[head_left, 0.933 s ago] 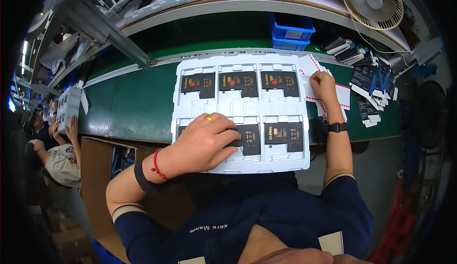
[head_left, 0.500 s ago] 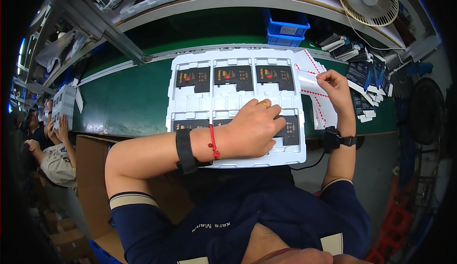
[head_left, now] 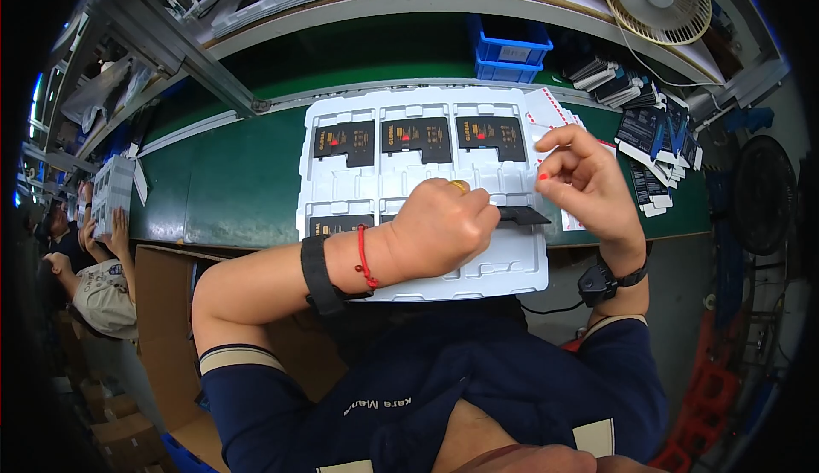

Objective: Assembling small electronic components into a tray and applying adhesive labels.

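White moulded tray (head_left: 512, 268) on green bench (head_left: 230, 187), black flat parts in its pockets (three across the top row (head_left: 418, 139)). Left hand (head_left: 444, 230) lies curled over the lower-right pocket, knuckles up, touching a black part (head_left: 522, 214) there; grip hidden. Right hand (head_left: 584, 179) raised just beside the tray, thumb and forefinger pinched on a tiny red dot (head_left: 543, 177). Blue bins (head_left: 509, 49) behind.

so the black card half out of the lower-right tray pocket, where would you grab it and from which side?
Probably by its right end, coming from the right. The black card lies flat across the white moulded tray; the left hand covers its left part, while its right end pokes out bare near the tray edge. The right hand is raised just above, fingertips pinched.
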Available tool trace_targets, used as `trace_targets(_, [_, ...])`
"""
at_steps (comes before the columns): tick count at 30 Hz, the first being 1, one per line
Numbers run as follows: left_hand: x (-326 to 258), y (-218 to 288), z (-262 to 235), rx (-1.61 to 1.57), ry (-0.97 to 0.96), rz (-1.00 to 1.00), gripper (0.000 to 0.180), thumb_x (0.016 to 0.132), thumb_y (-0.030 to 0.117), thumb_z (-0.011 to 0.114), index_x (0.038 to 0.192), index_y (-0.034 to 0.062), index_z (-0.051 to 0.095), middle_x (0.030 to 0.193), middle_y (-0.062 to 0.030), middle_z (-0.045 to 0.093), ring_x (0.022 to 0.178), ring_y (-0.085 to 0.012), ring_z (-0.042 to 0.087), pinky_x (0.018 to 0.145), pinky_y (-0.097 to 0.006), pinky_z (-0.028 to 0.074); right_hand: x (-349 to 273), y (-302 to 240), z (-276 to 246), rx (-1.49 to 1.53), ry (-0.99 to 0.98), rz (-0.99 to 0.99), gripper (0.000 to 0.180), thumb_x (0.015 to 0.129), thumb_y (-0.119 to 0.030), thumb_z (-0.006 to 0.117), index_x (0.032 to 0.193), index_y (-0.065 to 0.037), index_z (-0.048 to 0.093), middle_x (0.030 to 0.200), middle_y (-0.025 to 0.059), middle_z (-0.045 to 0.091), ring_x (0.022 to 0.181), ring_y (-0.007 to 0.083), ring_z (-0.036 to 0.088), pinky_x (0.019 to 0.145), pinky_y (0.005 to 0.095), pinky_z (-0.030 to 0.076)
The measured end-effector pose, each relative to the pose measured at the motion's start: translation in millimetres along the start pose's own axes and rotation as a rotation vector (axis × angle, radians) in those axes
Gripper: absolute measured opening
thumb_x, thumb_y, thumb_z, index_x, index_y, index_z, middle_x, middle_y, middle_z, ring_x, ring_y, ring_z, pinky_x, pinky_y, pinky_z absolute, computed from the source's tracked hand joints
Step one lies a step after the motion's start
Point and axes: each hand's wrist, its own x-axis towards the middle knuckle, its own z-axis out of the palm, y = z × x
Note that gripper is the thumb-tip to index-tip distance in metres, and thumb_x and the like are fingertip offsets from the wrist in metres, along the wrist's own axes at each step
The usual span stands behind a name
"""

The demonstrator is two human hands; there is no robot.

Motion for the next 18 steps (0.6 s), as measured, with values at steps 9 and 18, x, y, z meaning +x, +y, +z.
trace_targets(9, [-5.8, -2.4, -2.3, -0.076, 0.000, -0.136, 0.013, 0.075, 0.009, 0.071, 0.068, 0.0046, 0.060, 0.067, -0.0047, 0.060, 0.052, -0.0233, 0.060, 0.045, -0.034, 0.048, 13.0, 5.6, 22.9, -0.201, -0.260, 0.138, 0.035, 0.085, -0.002, 0.064, 0.117, -0.004, 0.052, 0.082, -0.0037, 0.057, 0.071, 0.0021, 0.046, 0.064, 0.0194, 0.036])
trace_targets(18, [-4.6, -2.4, -4.8, -0.089, 0.011, -0.144, 0.013, 0.075, 0.009, 0.070, 0.069, 0.0044, 0.060, 0.069, -0.0048, 0.060, 0.053, -0.0232, 0.061, 0.046, -0.034, 0.049, 15.3, 13.2, 29.7, -0.177, -0.229, 0.147, 0.036, 0.084, 0.002, 0.063, 0.117, -0.004, 0.050, 0.078, -0.0023, 0.056, 0.068, 0.0039, 0.047, 0.060, 0.0220, 0.039])
